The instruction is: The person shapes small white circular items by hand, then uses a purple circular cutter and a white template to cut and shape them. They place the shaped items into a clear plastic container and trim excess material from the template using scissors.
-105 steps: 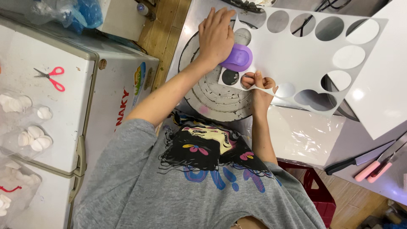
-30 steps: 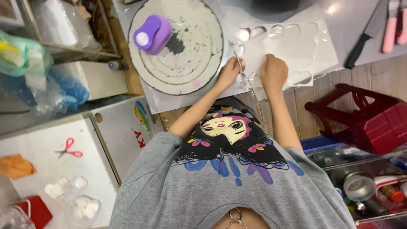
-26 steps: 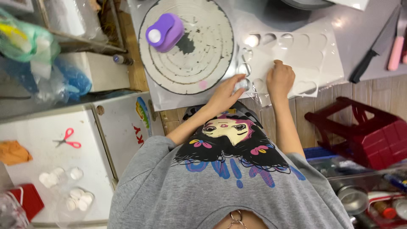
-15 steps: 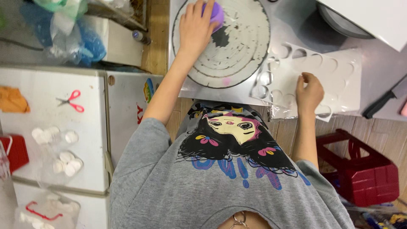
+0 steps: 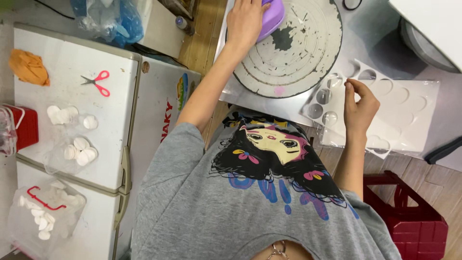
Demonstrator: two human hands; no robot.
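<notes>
A punch (image 5: 270,15) is placed on a round board (image 5: 293,53) on the tabletop (image 5: 365,43), under one hand (image 5: 245,21). A punched sheet (image 5: 404,115) is laid beside the board, touched by the other hand (image 5: 360,108). Scissors (image 5: 96,82) and discs (image 5: 72,135) are found on a chest (image 5: 72,62) apart.

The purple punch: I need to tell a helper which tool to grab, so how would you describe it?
Find the round, paint-flecked turntable on the steel table. At its upper left edge, under the left hand, sits the purple punch. It is the only purple, rounded plastic block there; the sheet beside it is white with round holes.
</notes>
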